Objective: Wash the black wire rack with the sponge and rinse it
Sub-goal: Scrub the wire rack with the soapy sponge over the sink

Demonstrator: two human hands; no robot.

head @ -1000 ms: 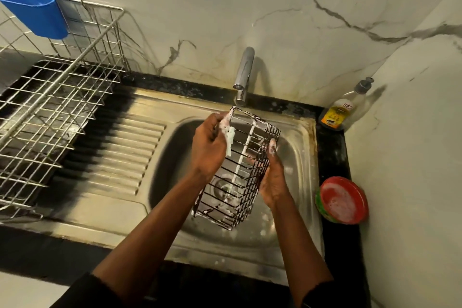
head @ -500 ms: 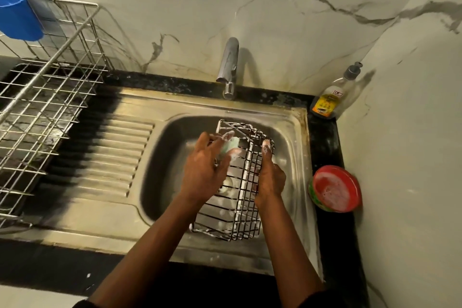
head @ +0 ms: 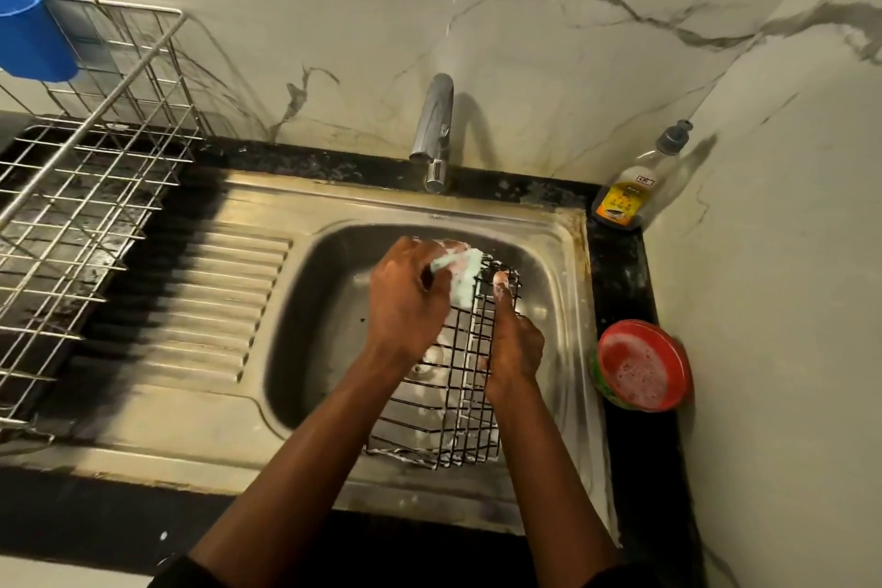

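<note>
The black wire rack (head: 451, 401) sits inside the steel sink (head: 315, 325), its near end resting by the basin's near wall and its far end raised toward the faucet (head: 434, 124). The left hand (head: 405, 301) curls its fingers round a pale green sponge (head: 462, 276) and presses it against the rack's far top edge. The right hand (head: 518, 346) grips the rack's right side, one soapy finger stretched along the wires. Foam clings to the rack. On the right counter stand a red bowl (head: 642, 368) of suds and, farther back, a dish soap bottle (head: 625, 198). A steel drying rack (head: 86, 186) with a blue cup (head: 33, 38) stands at the left.
</note>
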